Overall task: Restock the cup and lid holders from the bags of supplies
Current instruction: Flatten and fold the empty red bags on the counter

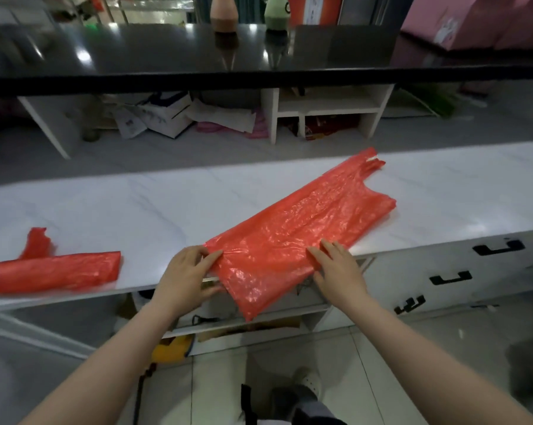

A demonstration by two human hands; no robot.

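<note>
An empty red plastic bag (296, 228) lies flattened across the white marble counter (130, 207), its handles pointing to the far right and its bottom corner hanging over the front edge. My left hand (187, 273) pinches the bag's near left edge between thumb and fingers. My right hand (335, 268) lies flat on the bag's near right side with straight fingers. A second red bag (53, 271), folded into a narrow strip, rests at the counter's left end. No cups, lids or holders are in view.
A raised black countertop (197, 56) runs across the back, bearing a pink vase (224, 13) and a green bottle (277, 12). White shelving (323, 108) beneath it holds papers and packets. Drawers with black handles (449, 277) sit at the right. Open shelves lie under the counter.
</note>
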